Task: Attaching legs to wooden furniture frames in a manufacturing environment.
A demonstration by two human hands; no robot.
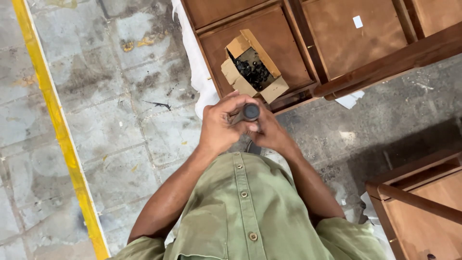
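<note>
Closest to the camera, above an olive button-up shirt (243,212), the left hand (219,126) and right hand (270,132) meet, fingers of both clamped together around a dark cylindrical tool handle (250,112). Just beyond, an open cardboard box (236,72) of small black parts sits on a brown wooden furniture panel (284,48), with grey concrete floor (120,120) and a yellow line (57,125) alongside.

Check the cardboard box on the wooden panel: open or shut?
Open: the cardboard box has its flaps folded out, with small black parts showing inside.
</note>
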